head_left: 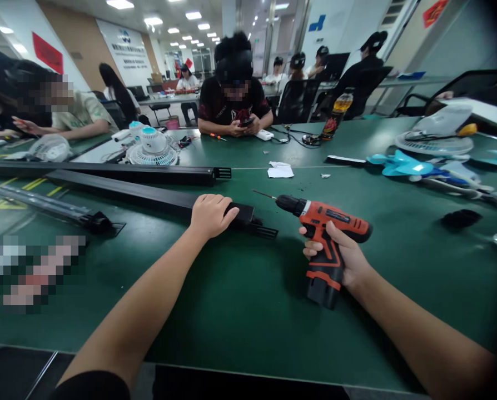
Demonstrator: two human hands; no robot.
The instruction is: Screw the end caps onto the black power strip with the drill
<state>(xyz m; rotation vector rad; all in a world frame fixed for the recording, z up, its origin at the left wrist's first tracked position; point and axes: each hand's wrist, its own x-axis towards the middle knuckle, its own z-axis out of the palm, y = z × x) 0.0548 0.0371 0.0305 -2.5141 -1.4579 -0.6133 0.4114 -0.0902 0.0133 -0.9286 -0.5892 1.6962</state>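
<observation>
My right hand (348, 255) is wrapped around the grip of an orange and black cordless drill (336, 219). Its long thin bit points left, toward the end of a long black rectangular bar (160, 193), with a gap between them. Over the bar's near end lies my left hand (213, 215), fingers curled across the top and thumb along the side. A black slotted end piece (265, 230) sticks out of the bar just right of that hand. My left fingertips are hidden behind the bar.
Another black bar (148, 172) lies behind, and a shorter rail (48, 203) at left. Fan parts (152, 147) stand at back left; blue fan blades (402, 164) lie at right. White paper (280, 170) is mid-table. A person (232, 94) sits opposite, holding a phone.
</observation>
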